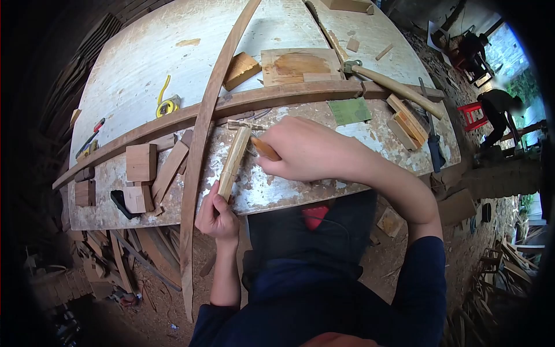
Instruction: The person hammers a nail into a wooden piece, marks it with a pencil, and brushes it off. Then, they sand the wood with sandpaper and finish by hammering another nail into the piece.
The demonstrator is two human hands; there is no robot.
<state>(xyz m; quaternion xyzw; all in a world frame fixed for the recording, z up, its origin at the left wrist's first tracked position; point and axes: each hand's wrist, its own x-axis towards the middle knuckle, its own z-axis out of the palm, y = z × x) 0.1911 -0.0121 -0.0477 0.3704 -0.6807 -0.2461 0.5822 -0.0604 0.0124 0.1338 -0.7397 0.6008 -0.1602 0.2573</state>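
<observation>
My left hand point(217, 216) is closed around the lower end of a narrow wooden strip point(234, 163), which slants up over the near part of the worn workbench point(260, 194). My right hand point(303, 149) is wrapped round a tool with an orange-brown wooden handle point(266, 149), close to the strip's upper end. Its working end is too small to make out. By the strip's tip lies a short dark bar-like piece point(245, 125). A long curved wooden bar point(199, 139) crosses the bench to the left of both hands.
Another long curved beam point(277, 94) spans the bench. Around it are a hammer point(399, 89), a yellow tape measure point(167, 106), green sandpaper point(350, 111), a saw point(325, 28) and wood blocks point(141, 162). Two people point(498, 113) are at the far right near a red stool point(472, 117).
</observation>
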